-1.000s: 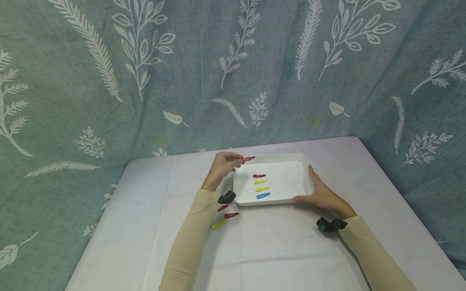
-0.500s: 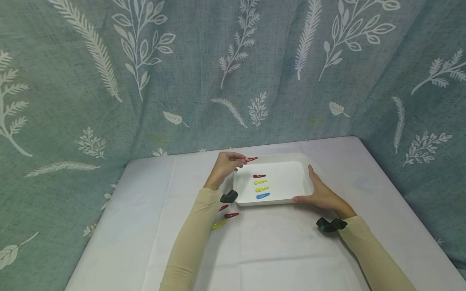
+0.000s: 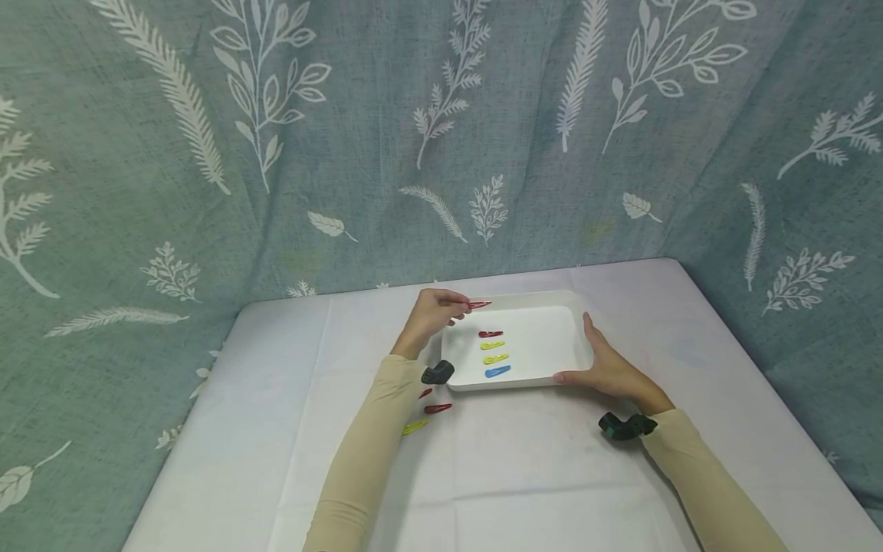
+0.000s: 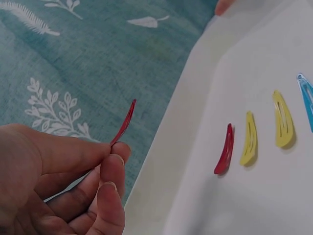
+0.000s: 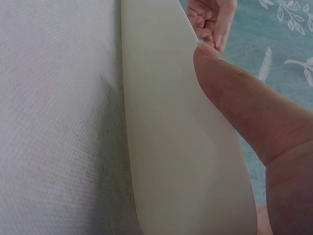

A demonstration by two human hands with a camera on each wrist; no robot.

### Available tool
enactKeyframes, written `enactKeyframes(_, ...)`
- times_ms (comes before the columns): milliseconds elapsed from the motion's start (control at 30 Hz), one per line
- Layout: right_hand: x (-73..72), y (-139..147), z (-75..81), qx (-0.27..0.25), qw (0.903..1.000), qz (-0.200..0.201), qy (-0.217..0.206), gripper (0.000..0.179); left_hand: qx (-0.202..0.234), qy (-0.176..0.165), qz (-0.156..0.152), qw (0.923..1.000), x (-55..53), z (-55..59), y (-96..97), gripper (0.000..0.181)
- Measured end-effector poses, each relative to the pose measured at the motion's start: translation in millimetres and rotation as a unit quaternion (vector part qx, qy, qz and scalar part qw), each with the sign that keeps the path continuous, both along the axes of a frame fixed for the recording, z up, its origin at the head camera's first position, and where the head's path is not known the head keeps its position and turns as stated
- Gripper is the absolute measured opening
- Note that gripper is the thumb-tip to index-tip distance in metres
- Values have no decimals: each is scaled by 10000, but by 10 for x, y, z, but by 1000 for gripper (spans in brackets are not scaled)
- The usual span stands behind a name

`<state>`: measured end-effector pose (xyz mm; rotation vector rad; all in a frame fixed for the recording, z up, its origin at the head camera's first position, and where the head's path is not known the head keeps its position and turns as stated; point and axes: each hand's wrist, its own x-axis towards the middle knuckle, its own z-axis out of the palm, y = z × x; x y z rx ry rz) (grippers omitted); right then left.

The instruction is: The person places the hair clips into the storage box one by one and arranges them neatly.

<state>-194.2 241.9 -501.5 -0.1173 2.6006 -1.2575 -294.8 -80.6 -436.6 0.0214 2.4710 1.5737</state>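
Note:
Between thumb and fingertips, my left hand [image 3: 431, 318] pinches a red snap hair clip [image 4: 127, 120] by one end. It holds the clip over the far left corner of a white tray [image 3: 545, 337]. Inside the tray, a column of clips runs from far to near: a red clip [image 3: 490, 334], a yellow clip [image 3: 493, 345], a second yellow clip [image 3: 495, 359] and a blue clip [image 3: 497, 371]. My right hand [image 3: 610, 369] grips the tray's near right corner, thumb [image 5: 230, 81] at the near rim and fingers along the right side.
Left of the tray's near corner, a red clip [image 3: 438, 409] and a yellow clip [image 3: 415, 427] lie on the white tablecloth [image 3: 524, 475]. Another red clip [image 3: 425, 392] is partly hidden by the left wrist. A patterned curtain [image 3: 372, 153] hangs behind the table.
My left hand has shifted slightly right, bringing the red hair clip further over the tray's far left corner. The right hand and the tray stay where they were.

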Motion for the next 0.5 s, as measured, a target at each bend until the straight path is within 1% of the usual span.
enactKeyframes(300,0,6,-1,-55,10000,52,12,142,-68,-56,-76,9999,-9,-38,50,16)
enactKeyframes(500,1,11,0,-45,10000,63,24,143,-27,21,-93,10000,-32,-122,97,15)
